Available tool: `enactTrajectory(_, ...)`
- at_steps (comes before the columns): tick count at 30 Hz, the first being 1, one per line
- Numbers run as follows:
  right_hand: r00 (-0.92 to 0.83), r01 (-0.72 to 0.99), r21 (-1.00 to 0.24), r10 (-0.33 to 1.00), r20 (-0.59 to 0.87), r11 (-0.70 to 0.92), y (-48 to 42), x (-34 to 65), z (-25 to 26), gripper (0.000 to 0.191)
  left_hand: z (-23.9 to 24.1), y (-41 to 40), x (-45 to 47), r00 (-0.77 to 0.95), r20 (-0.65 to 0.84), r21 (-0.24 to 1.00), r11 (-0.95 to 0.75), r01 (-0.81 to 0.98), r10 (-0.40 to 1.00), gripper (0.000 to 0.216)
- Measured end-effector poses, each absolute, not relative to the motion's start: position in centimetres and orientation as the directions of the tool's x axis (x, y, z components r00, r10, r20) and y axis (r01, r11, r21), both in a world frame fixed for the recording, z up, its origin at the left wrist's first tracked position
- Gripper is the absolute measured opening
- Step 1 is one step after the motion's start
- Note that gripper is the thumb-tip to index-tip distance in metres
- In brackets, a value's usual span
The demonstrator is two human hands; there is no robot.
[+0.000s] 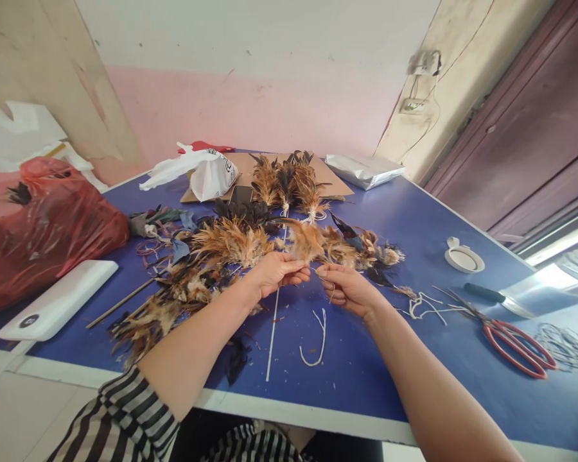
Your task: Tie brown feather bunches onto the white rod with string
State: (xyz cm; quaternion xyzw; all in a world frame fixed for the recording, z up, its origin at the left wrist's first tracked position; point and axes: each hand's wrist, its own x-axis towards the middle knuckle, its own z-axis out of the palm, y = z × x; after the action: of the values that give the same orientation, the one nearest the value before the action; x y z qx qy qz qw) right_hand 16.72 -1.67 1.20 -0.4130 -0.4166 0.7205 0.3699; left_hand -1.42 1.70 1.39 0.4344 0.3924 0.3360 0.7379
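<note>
My left hand (285, 272) pinches the base of a small bunch of light brown feathers (307, 240) over the middle of the table. Close beside it, my right hand (341, 287) is closed with its fingertips on a thin string (332, 296) at the feathers' quill ends. Behind and left of my hands lie golden-brown feathers (236, 244), and more mixed feathers (178, 295) are spread under my left forearm. Just in front of me a loose piece of white string (324, 340) rests on the blue table (366, 378).
Tied feather bundles (286, 183) lie on cardboard (340, 186) at the back. Red-handled scissors (515, 346), a dark-handled tool (491, 295) and a tape roll (464, 258) are on the right. At left are a red plastic bag (62, 224) and a white power bank (60, 300).
</note>
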Motion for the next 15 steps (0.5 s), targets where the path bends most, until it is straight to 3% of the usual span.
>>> enactTrajectory(8,-0.321,-0.034,-0.959,0.912,-0.256,-0.281,-2.0,16.8,1.1,0.023,1.5,2.0,-1.6,0.435,-0.276,0.912,0.377,-0.165,0.857,0.013)
enactTrajectory(12,-0.213,-0.103,-0.973,0.960,-0.179,-0.204,-2.2,15.9,0.9,0.028,2.0,1.5,-1.5,0.451,-0.270,0.910,0.378,-0.169,0.851,0.009)
enactTrajectory(15,-0.321,-0.190,-0.963,0.939,-0.122,-0.190,-2.4,15.3,0.9,0.042,2.1,1.2,-1.4,0.508,-0.261,0.899,0.399,-0.182,0.821,0.008)
